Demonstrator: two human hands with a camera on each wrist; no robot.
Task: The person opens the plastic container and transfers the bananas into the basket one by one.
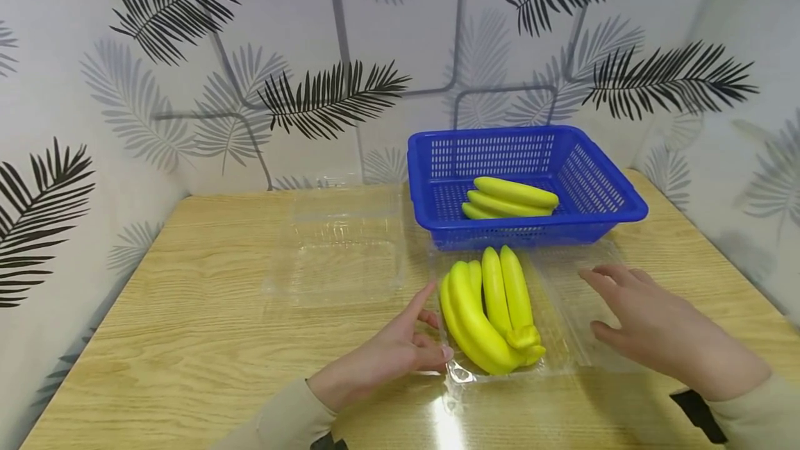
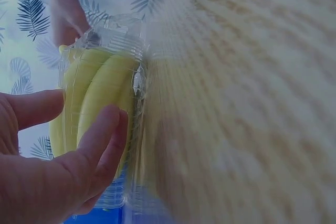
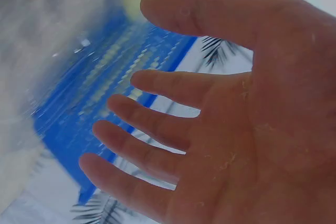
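Note:
A bunch of yellow bananas point(image 1: 478, 321) lies in a clear plastic clamshell container point(image 1: 465, 372), whose lid point(image 1: 603, 318) is folded out to the right. My left hand point(image 1: 394, 346) is at the container's left side. Its thumb is by the rim and its fingers lie fairly straight against the clear wall, as the left wrist view shows, with the bananas point(image 2: 102, 93) behind that wall. Over the lid hovers my right hand point(image 1: 662, 325), palm down and holding nothing. In the right wrist view its fingers point(image 3: 152, 121) are spread apart.
A blue perforated basket point(image 1: 531, 235) stands behind the container, with more bananas point(image 1: 512, 196) inside. To the left, another clear container point(image 1: 344, 273) lies unfolded on the wooden table point(image 1: 206, 339). A leaf-patterned wall covering point(image 1: 400, 26) rises at the back.

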